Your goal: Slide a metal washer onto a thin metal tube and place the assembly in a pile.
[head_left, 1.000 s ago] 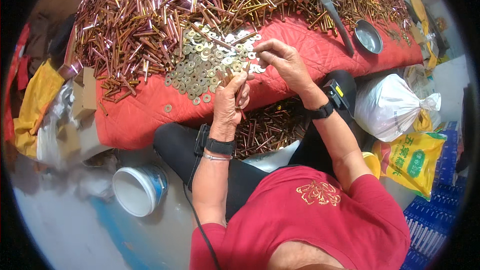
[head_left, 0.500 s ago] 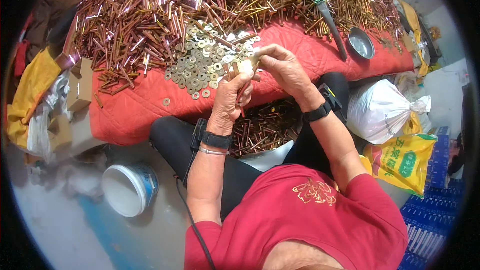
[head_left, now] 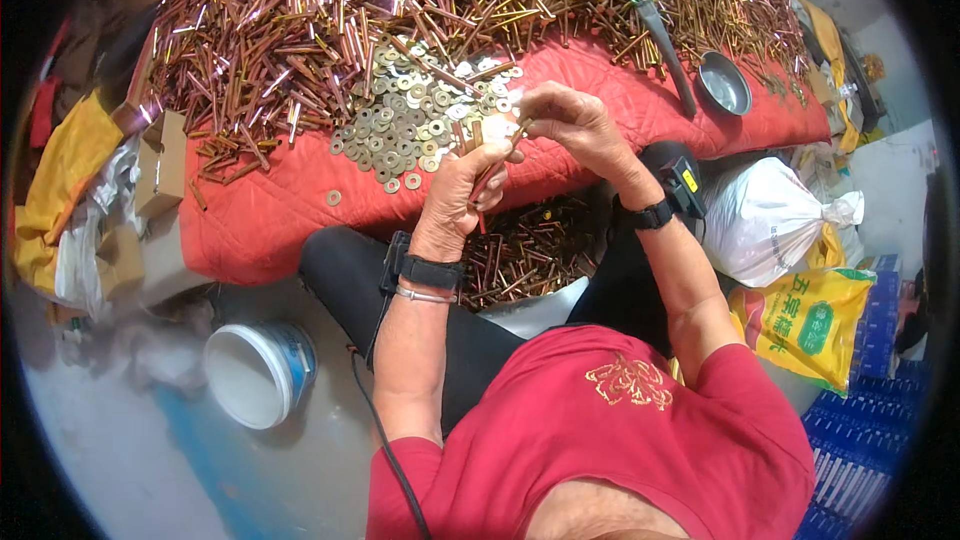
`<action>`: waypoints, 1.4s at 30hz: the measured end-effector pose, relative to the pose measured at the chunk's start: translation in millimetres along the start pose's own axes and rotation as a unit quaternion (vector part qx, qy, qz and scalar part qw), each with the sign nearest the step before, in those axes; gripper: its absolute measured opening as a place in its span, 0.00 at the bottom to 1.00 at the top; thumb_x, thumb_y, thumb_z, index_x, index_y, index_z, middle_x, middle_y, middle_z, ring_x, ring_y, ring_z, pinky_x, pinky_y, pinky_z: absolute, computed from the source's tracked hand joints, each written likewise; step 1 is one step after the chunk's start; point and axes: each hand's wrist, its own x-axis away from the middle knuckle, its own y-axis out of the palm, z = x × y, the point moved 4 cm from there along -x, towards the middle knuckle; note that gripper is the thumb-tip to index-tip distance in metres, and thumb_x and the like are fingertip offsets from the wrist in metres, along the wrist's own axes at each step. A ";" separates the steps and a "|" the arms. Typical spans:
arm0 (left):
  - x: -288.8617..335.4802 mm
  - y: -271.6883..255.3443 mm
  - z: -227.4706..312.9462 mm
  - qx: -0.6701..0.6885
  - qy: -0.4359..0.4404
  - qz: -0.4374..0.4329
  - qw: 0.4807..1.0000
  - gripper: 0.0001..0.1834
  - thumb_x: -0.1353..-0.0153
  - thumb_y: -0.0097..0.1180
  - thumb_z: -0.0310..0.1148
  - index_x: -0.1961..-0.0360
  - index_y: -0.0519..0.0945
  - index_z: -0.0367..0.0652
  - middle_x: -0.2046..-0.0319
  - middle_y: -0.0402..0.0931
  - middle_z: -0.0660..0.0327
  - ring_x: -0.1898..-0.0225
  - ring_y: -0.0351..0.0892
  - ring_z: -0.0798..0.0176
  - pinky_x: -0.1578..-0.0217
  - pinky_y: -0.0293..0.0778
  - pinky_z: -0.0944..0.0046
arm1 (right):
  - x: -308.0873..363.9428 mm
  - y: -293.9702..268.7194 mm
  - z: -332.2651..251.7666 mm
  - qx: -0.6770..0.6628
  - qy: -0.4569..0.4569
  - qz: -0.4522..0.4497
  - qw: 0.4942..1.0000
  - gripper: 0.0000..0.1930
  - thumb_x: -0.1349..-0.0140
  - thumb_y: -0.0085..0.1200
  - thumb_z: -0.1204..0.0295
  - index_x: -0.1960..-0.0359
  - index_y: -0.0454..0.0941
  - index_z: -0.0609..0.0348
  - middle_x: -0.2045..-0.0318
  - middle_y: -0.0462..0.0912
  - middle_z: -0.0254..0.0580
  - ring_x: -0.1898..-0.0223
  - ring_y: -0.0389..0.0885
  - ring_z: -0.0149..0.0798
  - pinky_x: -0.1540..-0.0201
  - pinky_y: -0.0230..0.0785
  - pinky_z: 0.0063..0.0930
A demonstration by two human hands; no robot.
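Note:
Several thin copper-coloured metal rods (head_left: 477, 128) stick out of my left hand (head_left: 462, 185), whose fingers are wrapped round them. Close beside its thumb, my right hand (head_left: 580, 132) has thumb and forefinger pinched together at the rod ends. Whatever small piece sits in that pinch is too bright and small to make out. Just beyond my hands lies a heap of flat round metal washers (head_left: 385, 135) on a red quilted cover (head_left: 270, 230). Behind the washers spreads a large pile of similar copper-coloured rods (head_left: 310, 30).
Between my knees is a container of more rods (head_left: 530, 255). A dark-handled tool (head_left: 665, 55) and a small metal bowl (head_left: 723, 86) lie at the right. A white bucket (head_left: 250, 377) stands left on the floor; a white bag (head_left: 760, 215) and yellow packet (head_left: 808, 325) lie right.
My right hand has shifted slightly right, and its wrist has turned. My left hand stays almost in place, gripping the rods.

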 end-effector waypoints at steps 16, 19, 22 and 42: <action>-2.6 0.1 -3.3 -0.080 -0.025 0.018 0.996 0.07 0.45 0.58 0.33 0.72 0.78 0.40 0.89 0.62 0.73 0.91 0.55 0.80 0.92 0.47 0.78 | 0.5 1.0 -1.1 0.137 -0.062 -0.037 0.988 0.06 0.39 0.50 0.73 0.66 0.74 0.63 0.76 0.75 0.44 0.70 0.76 0.40 0.65 0.68 0.29; -2.3 -5.4 -8.8 -0.102 -0.024 0.027 0.994 0.10 0.43 0.56 0.34 0.71 0.78 0.37 0.90 0.62 0.72 0.92 0.56 0.79 0.92 0.51 0.78 | -0.7 5.4 4.2 0.192 0.124 -0.133 0.964 0.08 0.39 0.51 0.70 0.65 0.75 0.64 0.73 0.77 0.45 0.68 0.76 0.38 0.65 0.68 0.29; -4.5 -1.8 -9.2 -0.036 -0.020 0.024 0.999 0.09 0.42 0.56 0.34 0.69 0.78 0.37 0.90 0.62 0.73 0.92 0.56 0.79 0.92 0.51 0.78 | 0.9 5.8 11.0 0.068 0.087 -0.043 0.993 0.09 0.38 0.51 0.70 0.66 0.74 0.65 0.72 0.78 0.42 0.68 0.75 0.34 0.65 0.68 0.29; -9.1 -10.1 -14.6 -0.049 -0.063 0.011 0.997 0.12 0.41 0.54 0.35 0.69 0.78 0.33 0.90 0.63 0.70 0.93 0.54 0.77 0.91 0.50 0.77 | 4.5 1.2 9.4 0.088 0.084 -0.012 0.993 0.21 0.41 0.53 0.77 0.44 0.69 0.55 0.77 0.71 0.34 0.74 0.69 0.27 0.69 0.66 0.25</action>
